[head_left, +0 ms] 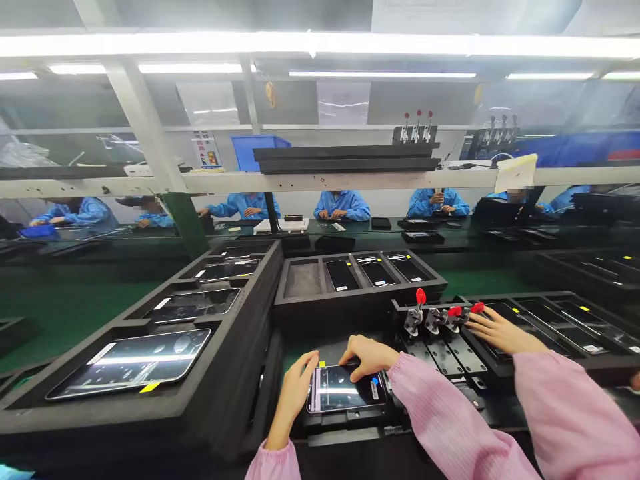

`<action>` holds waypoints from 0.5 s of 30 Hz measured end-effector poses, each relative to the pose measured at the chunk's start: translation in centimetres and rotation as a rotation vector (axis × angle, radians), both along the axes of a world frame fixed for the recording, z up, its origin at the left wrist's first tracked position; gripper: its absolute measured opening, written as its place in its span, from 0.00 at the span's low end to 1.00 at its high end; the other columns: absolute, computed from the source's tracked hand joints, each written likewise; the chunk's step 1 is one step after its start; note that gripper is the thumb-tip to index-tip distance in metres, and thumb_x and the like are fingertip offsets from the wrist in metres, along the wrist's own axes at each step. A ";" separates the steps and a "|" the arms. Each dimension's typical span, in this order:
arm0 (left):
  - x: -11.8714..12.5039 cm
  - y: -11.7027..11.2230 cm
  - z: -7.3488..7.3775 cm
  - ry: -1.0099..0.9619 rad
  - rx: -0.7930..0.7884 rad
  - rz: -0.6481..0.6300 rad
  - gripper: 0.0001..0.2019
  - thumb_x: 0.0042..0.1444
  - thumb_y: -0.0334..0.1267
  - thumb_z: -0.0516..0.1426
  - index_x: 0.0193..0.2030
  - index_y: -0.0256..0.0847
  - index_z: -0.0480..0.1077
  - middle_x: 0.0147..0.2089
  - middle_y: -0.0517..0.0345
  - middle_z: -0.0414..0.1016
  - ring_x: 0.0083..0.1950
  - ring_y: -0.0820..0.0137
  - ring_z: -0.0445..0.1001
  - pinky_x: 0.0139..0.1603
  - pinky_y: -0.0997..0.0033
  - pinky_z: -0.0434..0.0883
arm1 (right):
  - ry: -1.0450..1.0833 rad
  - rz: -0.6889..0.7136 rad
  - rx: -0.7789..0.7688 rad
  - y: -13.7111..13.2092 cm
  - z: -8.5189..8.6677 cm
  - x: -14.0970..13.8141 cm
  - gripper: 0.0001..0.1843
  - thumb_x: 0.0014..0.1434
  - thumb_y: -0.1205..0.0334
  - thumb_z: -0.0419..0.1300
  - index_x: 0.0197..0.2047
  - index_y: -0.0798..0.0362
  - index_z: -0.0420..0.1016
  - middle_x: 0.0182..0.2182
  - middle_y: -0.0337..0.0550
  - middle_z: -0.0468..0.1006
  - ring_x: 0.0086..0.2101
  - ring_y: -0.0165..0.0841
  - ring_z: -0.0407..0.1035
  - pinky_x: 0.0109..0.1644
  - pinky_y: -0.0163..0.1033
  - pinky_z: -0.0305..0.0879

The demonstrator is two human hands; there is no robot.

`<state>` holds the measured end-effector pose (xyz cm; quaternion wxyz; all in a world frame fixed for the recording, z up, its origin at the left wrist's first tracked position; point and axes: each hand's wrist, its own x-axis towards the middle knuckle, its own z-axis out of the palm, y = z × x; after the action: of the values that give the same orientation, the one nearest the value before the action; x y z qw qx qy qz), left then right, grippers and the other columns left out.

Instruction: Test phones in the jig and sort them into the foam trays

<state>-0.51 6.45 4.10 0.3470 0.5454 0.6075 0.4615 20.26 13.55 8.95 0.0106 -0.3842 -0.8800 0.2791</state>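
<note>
- one phone (pixel 341 392) is touched by two hands;
- left hand (pixel 295 390): grip cannot be told;
- right hand (pixel 371 356): spread;
- three phones (pixel 376 272) are kept in one tray (pixel 350 297).

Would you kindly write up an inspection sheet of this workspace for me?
Surface: dark green work surface, partly covered by black foam trays.
Work items: phone, glossy face up, on a black fixture; yellow tab at its far edge.
Clutter: other phones in trays left, ahead and right.
Hands: left hand at the phone's left end, right hand over its far edge, grip unclear; another pink-sleeved hand by red-handled clamps.
Cables: apparently a thin cord on the shelf, right.
Surroundings: blue-clothed workers opposite, bright overhead lights.
</note>
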 end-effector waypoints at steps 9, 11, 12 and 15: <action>-0.1 2.0 -0.3 0.141 0.028 -0.120 0.13 0.51 0.46 0.54 0.32 0.42 0.77 0.34 0.55 0.79 0.38 0.61 0.76 0.42 0.66 0.69 | 0.188 -0.016 0.291 -4.9 -0.2 -1.6 0.17 0.56 0.53 0.58 0.50 0.39 0.68 0.49 0.42 0.64 0.52 0.38 0.57 0.56 0.54 0.51; -0.1 2.1 -0.3 0.159 0.040 -0.138 0.13 0.52 0.45 0.53 0.30 0.42 0.77 0.32 0.55 0.79 0.36 0.62 0.76 0.39 0.67 0.69 | 0.228 0.054 0.310 -6.0 -0.7 -2.4 0.16 0.58 0.47 0.53 0.48 0.38 0.70 0.53 0.42 0.62 0.56 0.42 0.51 0.58 0.63 0.43; 0.0 2.1 -0.3 0.168 0.049 -0.144 0.13 0.52 0.45 0.54 0.29 0.42 0.76 0.32 0.55 0.79 0.35 0.63 0.76 0.38 0.67 0.69 | 0.225 0.066 0.302 -6.4 -0.9 -2.6 0.17 0.58 0.44 0.52 0.48 0.38 0.70 0.55 0.42 0.60 0.58 0.44 0.48 0.57 0.68 0.39; 0.0 2.0 -0.3 0.192 0.071 -0.148 0.12 0.51 0.44 0.54 0.27 0.42 0.76 0.30 0.55 0.78 0.35 0.63 0.75 0.39 0.67 0.68 | 0.336 -0.028 0.278 -6.9 -1.5 -1.9 0.17 0.62 0.48 0.47 0.52 0.38 0.66 0.58 0.41 0.56 0.59 0.43 0.47 0.58 0.67 0.39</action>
<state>-0.48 8.43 3.78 0.3009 0.6425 0.5792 0.4015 18.35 6.70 7.46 0.2137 -0.3393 -0.8905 0.2149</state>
